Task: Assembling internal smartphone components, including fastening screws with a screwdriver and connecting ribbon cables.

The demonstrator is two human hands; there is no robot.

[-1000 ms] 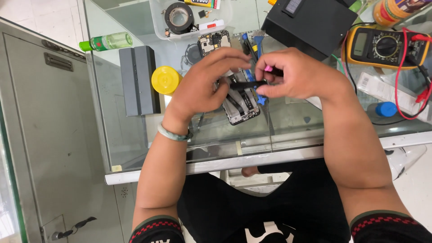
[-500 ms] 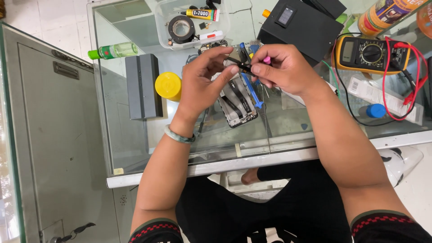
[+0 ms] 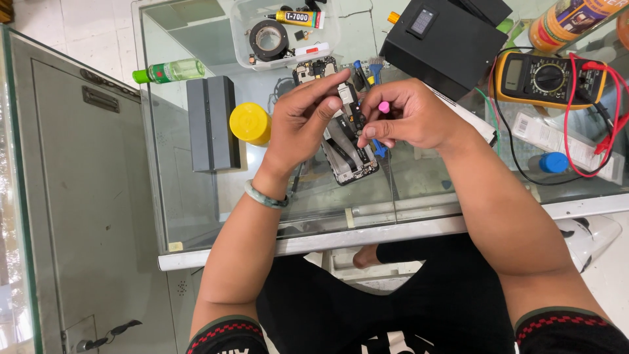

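While your left hand (image 3: 303, 121) steadies the opened phone (image 3: 350, 157) with fingers pressed together and stretched along its upper edge, your right hand (image 3: 409, 118), at 3 o'clock of it, pinches a thin pink-capped tool (image 3: 383, 107) down into the phone's middle. With the back off and the innards bare, you look mid-job: the separate circuit board (image 3: 314, 69) at 12 o'clock lies apart, so refitting and closing likely remain.

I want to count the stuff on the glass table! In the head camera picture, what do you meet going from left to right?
Green bottle → grey block → yellow cap → left hand → opened phone → right hand → yellow multimeter
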